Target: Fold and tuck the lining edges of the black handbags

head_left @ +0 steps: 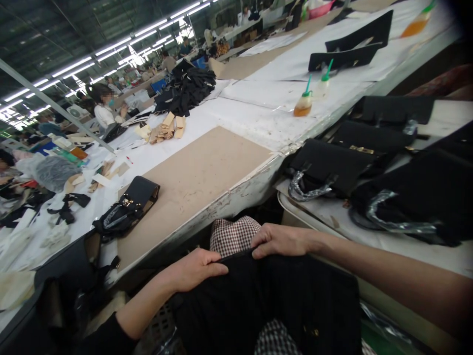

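A black bag point(236, 301) of soft cloth spreads over my lap, a small gold mark showing low on its right part. Its upper edge is pinched by my left hand point(197, 270), thumb on the near side. Further right along that same edge, my right hand point(281, 240) grips it with curled fingers. Checked cloth point(235, 233) shows just beyond the edge, between the two hands. Past my left hand, a black handbag point(129, 204) with gold fittings lies on the brown board point(199, 167).
Several black handbags point(334, 162) with plastic-wrapped handles rest on a side surface at right. Bottles of amber liquid point(303, 106) stand on the white worktable point(244, 106). Black pieces point(188, 88) are heaped farther back. A person point(105, 111) sits across the table.
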`<state>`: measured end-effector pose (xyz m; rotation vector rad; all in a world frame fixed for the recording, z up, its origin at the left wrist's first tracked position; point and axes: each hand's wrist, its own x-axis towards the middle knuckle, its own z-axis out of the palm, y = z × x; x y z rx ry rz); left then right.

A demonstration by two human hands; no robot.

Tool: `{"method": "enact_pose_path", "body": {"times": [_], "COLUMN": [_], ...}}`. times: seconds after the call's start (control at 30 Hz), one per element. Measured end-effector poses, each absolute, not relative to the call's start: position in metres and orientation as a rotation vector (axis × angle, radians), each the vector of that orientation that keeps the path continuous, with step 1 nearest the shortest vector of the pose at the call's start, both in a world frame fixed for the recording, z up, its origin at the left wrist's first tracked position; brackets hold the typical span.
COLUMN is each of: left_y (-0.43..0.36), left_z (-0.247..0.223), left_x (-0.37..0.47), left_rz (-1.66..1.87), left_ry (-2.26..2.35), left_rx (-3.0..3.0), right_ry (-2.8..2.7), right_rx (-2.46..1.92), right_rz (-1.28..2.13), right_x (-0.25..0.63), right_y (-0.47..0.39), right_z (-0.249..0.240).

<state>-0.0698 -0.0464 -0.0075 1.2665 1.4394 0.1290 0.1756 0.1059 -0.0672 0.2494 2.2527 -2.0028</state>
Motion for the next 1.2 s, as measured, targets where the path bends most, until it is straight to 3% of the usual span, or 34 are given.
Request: {"method": "enact_pose_path", "body": {"times": [0.27, 0.57, 0.93, 1.2], "left_y": [-0.096, -0.106, -0.121, -0.073], "left_z": [0.014, 0.014, 0.004, 0.008], "left_x": [-0.087, -0.081, -0.090, -0.089], "left_rz": [0.238, 0.193, 0.173, 0.098], "left_ry": [1.427, 1.599, 1.616, 1.471], "left_rx": [1.062, 1.324, 1.195, 1.333], "right_ry": [2.260, 2.380, 2.036, 2.090], "right_rx": [0.282, 0.220, 0.911, 1.137], "right_rz": [-1.966, -1.870, -2.112, -2.249], "right_x": [0.177, 0.183, 0.272, 0.289], "right_y": [0.101, 0.097, 0.053, 0.032], "right_z": [-0.068, -0.054, -0.004, -0.013]}}
